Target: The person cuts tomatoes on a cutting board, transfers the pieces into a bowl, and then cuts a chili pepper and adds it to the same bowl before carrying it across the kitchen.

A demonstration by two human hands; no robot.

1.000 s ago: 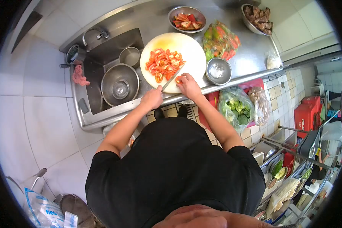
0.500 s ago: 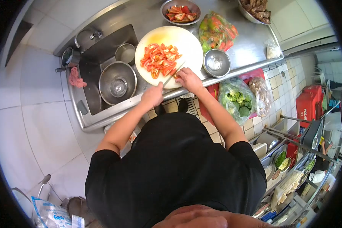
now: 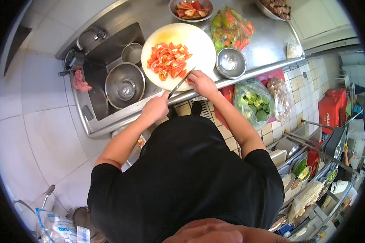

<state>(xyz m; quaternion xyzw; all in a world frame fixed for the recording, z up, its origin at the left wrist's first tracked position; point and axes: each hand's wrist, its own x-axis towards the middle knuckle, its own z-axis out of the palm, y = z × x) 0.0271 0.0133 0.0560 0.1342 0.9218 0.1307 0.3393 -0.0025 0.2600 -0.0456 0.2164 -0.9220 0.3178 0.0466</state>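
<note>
My left hand [image 3: 155, 107] is wrapped round the handle of a knife [image 3: 177, 86] at the near edge of a round white cutting board [image 3: 202, 44]. The blade slants up and right over the board, its tip close to my right fingers. My right hand [image 3: 201, 84] is closed with bent fingertips on a small piece of tomato, mostly hidden under them, beside the blade. A pile of cut tomato pieces [image 3: 169, 58] covers the board's left and middle. Right of the board stands a small metal bowl [image 3: 231, 63].
A bowl of red pieces [image 3: 190, 10] and a plastic bag of red and green vegetables [image 3: 231, 28] are behind the board. The left sink [image 3: 99, 95] holds metal bowls. Bagged greens [image 3: 253, 105] sit low on the right. Another person [image 3: 346, 162] is far right.
My left hand has drawn back slightly down and left with the knife, showing more blade. My right hand stays at nearly the same spot on the board.
</note>
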